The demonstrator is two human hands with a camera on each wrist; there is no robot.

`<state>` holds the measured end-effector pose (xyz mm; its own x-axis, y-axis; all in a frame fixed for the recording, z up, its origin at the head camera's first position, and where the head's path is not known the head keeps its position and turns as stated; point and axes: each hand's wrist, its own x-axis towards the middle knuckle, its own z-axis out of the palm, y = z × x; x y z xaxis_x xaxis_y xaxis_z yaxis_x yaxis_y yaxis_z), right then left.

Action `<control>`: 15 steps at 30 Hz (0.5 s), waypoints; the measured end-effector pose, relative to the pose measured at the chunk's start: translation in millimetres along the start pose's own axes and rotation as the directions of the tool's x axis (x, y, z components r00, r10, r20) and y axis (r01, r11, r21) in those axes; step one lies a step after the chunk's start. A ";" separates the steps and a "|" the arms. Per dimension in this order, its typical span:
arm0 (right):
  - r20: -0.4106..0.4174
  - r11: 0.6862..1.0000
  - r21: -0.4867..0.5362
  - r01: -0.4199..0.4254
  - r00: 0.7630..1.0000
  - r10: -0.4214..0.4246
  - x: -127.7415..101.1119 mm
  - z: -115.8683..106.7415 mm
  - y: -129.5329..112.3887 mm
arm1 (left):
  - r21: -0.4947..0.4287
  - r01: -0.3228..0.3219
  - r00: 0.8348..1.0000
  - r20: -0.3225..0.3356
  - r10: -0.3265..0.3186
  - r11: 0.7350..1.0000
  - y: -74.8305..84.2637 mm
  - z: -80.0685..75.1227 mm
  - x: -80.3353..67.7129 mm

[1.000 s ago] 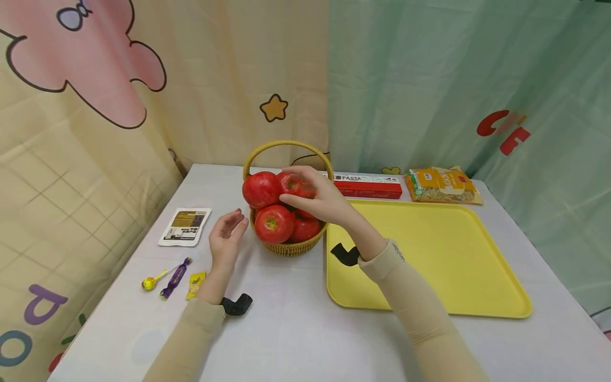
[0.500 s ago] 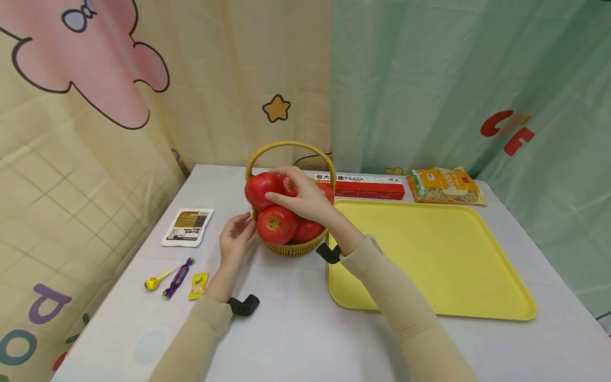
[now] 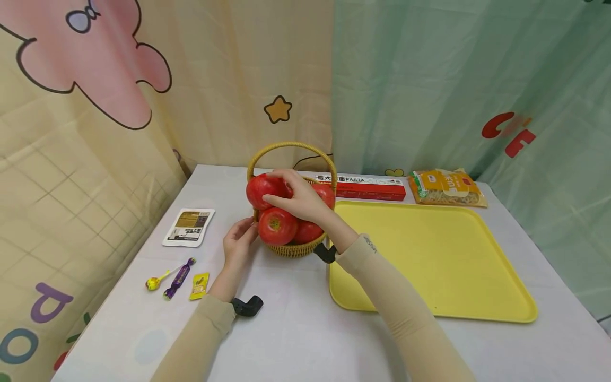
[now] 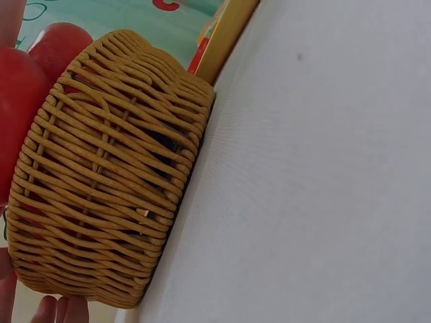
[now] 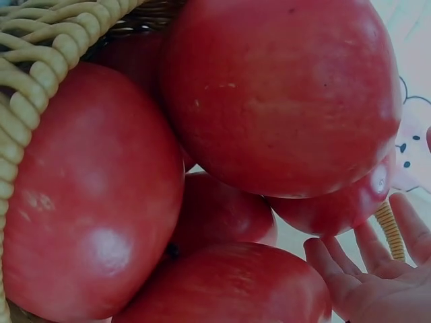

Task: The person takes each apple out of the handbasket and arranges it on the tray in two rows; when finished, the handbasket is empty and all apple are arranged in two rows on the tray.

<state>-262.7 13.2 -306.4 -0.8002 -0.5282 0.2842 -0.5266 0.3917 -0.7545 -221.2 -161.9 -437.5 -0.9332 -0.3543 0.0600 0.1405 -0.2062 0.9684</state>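
A woven basket (image 3: 292, 248) with a hoop handle (image 3: 291, 144) stands mid-table, heaped with several red apples. My right hand (image 3: 277, 188) reaches over the heap, its thumb and fingers spread across the top left apple (image 3: 258, 191) and one hidden under the palm. In the right wrist view the fingers (image 5: 357, 282) stay straight, just off the apples (image 5: 283, 94). My left hand (image 3: 243, 236) rests against the basket's left side below the front apple (image 3: 277, 225). The left wrist view shows the basket wall (image 4: 108, 175) close up with fingertips (image 4: 60, 311) at its foot.
A yellow tray (image 3: 429, 254) lies right of the basket. Behind it are a red pasta box (image 3: 369, 187) and a noodle packet (image 3: 446, 185). On the left lie a sachet (image 3: 188, 227), a lollipop (image 3: 154, 283) and wrapped sweets (image 3: 176, 276). Curtains close the back and sides.
My right hand has slid left across the apples toward the top left one. My left hand has moved up and right until it touches the basket's side.
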 end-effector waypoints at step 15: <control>0.002 1.000 -0.025 -0.002 1.000 0.002 10.0 6.2 2.4 | -0.046 0.067 0.997 -0.026 -0.068 0.997 0.9 1.9 -2.3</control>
<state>-270.2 4.1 -309.1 -0.8007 -0.5291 0.2809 -0.5318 0.4119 -0.7399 -219.6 -159.5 -436.3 -0.9317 -0.3631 -0.0126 0.0928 -0.2713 0.9580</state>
